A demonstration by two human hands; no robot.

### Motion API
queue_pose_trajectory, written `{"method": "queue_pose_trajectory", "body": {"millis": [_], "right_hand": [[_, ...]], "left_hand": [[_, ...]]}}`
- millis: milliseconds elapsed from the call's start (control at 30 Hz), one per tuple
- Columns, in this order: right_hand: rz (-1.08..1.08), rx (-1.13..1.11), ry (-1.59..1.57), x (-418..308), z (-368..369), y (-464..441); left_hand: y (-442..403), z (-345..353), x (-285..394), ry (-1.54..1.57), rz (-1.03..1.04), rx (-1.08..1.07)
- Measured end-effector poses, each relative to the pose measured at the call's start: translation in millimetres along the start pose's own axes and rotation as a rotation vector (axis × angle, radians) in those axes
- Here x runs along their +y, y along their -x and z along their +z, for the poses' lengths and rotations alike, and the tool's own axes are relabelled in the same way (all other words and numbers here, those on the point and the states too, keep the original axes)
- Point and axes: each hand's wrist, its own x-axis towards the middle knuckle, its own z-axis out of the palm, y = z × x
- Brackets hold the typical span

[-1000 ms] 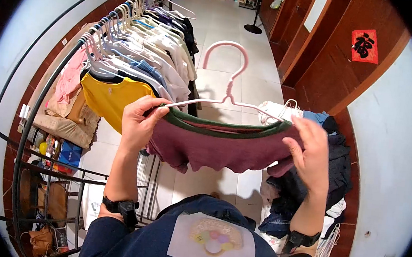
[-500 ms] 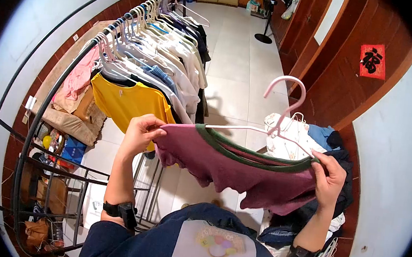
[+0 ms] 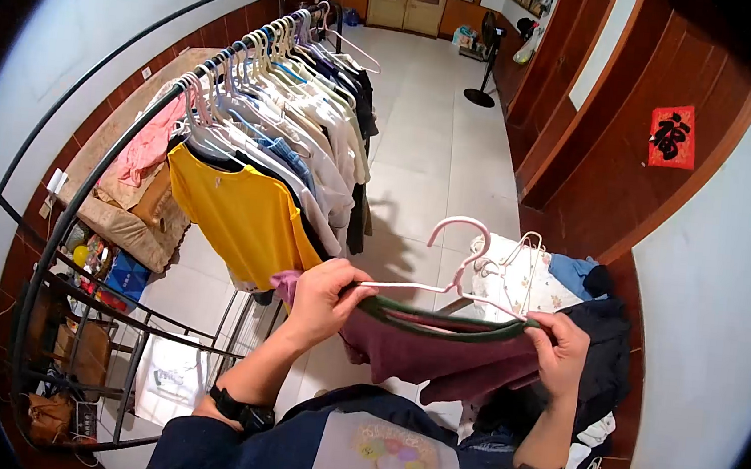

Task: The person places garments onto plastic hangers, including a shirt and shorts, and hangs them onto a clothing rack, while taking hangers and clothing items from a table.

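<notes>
Along my left side runs the black clothes rack [image 3: 174, 92], beside my forearm; the clothes pile [image 3: 593, 356] lies at my right. Its yellow shirt, on the rack, hangs near my left hand [image 3: 325, 300]. The purple shirt [image 3: 432, 356] spans both hands. The pink hanger [image 3: 458, 285] sits lower than before. My left and right [image 3: 559, 349] fingers pinch hanger and collar, elbows bent.

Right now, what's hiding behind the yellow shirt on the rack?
Behind the yellow shirt you can see bits of a dark garment, then white clothes and something blue. The yellow shirt covers most of the dark one, so I can't tell what it is.
</notes>
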Motion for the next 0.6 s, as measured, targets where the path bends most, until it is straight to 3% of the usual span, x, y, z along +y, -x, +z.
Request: {"method": "queue_pose_trajectory", "body": {"millis": [267, 367, 500, 600], "right_hand": [[0.092, -0.246, -0.090, 39.9, -29.0, 11.5], [0.021, -0.385, -0.230, 53.6, -30.5, 11.8], [0.211, -0.484, -0.651, 67.1, -12.3, 13.6], [0.282, -0.630, -0.880, 71.1, 8.2, 9.9]], "left_hand": [[11.0, -15.7, 4.5, 0.039, -0.047, 0.089], [25.9, -22.0, 0.1, 0.065, -0.106, 0.025], [51.9, -16.9, -6.3, 0.196, -0.318, 0.096], [67.3, -27.7, -8.9, 0.113, -0.324, 0.164]]}}
